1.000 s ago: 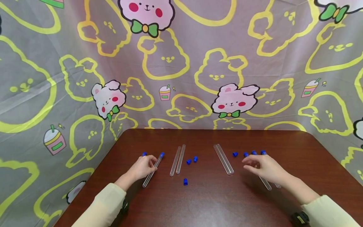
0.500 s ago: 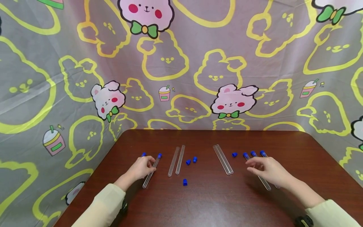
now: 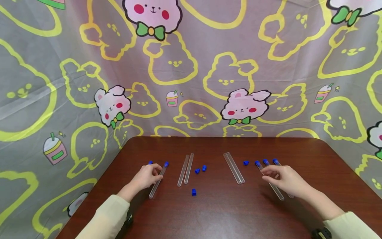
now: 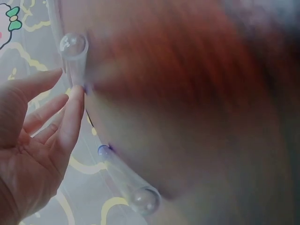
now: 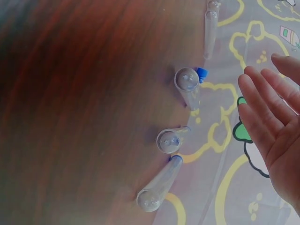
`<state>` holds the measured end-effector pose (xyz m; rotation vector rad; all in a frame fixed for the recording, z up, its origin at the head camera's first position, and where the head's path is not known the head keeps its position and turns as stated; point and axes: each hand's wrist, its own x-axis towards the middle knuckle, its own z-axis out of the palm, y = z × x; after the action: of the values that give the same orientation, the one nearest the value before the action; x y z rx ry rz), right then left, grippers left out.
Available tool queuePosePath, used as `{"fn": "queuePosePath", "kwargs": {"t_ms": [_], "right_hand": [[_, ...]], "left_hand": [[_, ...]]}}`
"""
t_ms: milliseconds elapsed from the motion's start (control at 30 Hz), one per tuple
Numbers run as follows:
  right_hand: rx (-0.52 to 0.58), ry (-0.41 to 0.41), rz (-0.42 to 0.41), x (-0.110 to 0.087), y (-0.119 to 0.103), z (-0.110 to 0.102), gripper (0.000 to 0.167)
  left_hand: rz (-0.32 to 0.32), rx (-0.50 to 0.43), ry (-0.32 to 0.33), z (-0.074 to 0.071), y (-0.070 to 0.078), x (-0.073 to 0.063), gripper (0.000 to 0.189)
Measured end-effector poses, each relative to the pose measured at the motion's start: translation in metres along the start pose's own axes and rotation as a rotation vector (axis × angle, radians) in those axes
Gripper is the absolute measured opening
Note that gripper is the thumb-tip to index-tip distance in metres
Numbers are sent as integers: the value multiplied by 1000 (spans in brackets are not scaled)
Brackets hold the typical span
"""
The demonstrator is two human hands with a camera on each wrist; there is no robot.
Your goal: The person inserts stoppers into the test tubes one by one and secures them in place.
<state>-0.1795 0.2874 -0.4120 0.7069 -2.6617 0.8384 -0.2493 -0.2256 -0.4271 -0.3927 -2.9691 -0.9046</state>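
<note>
In the head view, my left hand is at a clear test tube with a blue cap, fingertips right at its middle. Its fingers look relaxed and uncurled in the left wrist view, beside that tube. A second capped tube lies further out, mostly hidden behind the hand in the head view. Over on the right, my right hand hovers with loosely bent, spread fingers above three capped tubes, one of them the nearest tube. Nothing sits between its fingers in the right wrist view.
Two uncapped tubes lie left of centre on the brown table, and another uncapped pair lies right of centre. Loose blue caps include a front cap and a right cap. A patterned cloth hangs behind.
The capped end of the tube at my left hand has swung slightly left. My right hand has shifted a little to the right over the capped tubes.
</note>
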Motion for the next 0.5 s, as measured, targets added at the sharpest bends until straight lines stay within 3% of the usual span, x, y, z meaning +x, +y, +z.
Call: {"fn": "queuePosePath", "kwargs": {"t_ms": [233,500], "right_hand": [[0,-11,-9,4,3,0,13],[-27,-30,-46,17,4,2,16]], "left_hand": [[-3,-33,11,-7,2,-1,28],[50,-79,27,-11,10,0,27]]}}
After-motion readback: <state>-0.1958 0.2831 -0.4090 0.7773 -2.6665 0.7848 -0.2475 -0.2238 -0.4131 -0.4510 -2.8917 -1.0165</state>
